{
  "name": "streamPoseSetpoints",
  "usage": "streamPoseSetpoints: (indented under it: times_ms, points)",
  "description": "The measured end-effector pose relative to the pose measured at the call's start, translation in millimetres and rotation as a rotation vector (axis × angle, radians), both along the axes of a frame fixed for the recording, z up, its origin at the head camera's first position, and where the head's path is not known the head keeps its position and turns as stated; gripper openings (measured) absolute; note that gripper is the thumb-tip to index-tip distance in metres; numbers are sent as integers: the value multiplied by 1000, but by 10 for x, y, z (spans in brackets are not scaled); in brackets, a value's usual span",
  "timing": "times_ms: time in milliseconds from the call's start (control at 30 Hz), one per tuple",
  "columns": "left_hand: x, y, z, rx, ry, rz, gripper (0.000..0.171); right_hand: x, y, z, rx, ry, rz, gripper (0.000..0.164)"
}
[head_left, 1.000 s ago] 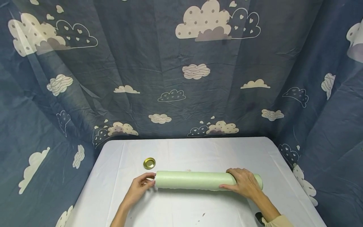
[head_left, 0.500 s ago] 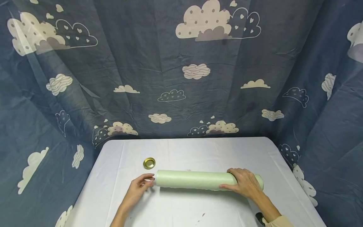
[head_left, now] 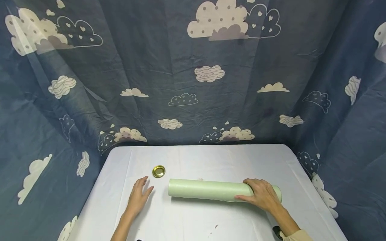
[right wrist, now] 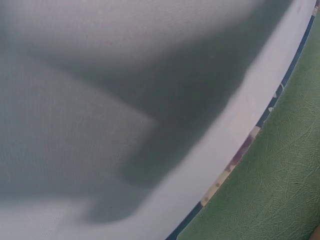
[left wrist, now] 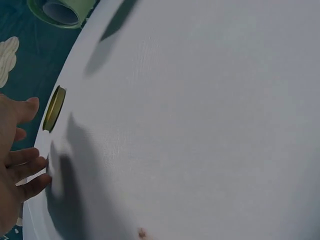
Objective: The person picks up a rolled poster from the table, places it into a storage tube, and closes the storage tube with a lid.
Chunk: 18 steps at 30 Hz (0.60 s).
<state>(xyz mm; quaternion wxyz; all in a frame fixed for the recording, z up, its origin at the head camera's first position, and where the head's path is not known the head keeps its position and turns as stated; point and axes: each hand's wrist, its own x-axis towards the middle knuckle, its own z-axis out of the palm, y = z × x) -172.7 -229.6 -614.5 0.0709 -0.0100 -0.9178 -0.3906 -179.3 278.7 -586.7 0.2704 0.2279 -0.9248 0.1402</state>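
Observation:
A long pale green roll (head_left: 208,189) of finely creased, leather-like sheet lies crosswise over the white table. My right hand (head_left: 260,194) grips it near its right end, thumb on the near side and fingers over the top. The roll's shadow falls apart from it, so it appears raised. In the left wrist view its green end (left wrist: 80,10) shows a whitish tube inside. Left of the roll, my left hand (head_left: 138,197) holds nothing, with thumb and fingers spread. A gold-coloured metal jar lid (head_left: 158,171) lies just beyond that hand's fingertips, not touched.
White cloth covers the table (head_left: 193,222), which has rounded far corners. Dark blue curtains (head_left: 150,113) with cloud prints hang behind it and at both sides. Small brownish marks (head_left: 216,226) dot the cloth near the front.
My left hand has come off the roll's left end and moved left, its fingers spreading. The roll has shifted slightly right, still in my right hand. The lid has stayed put.

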Motion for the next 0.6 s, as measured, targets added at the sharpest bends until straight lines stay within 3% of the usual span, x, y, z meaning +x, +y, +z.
streamPoseSetpoints:
  times_ms: [333, 600]
  points:
    - [-349, 91, -130, -220, 121, -68, 70, 4, 10, -15, 9, -38, -20, 69]
    - [-551, 219, -185, -507, 271, -111, 67, -9, 11, -10, 23, -55, -35, 70]
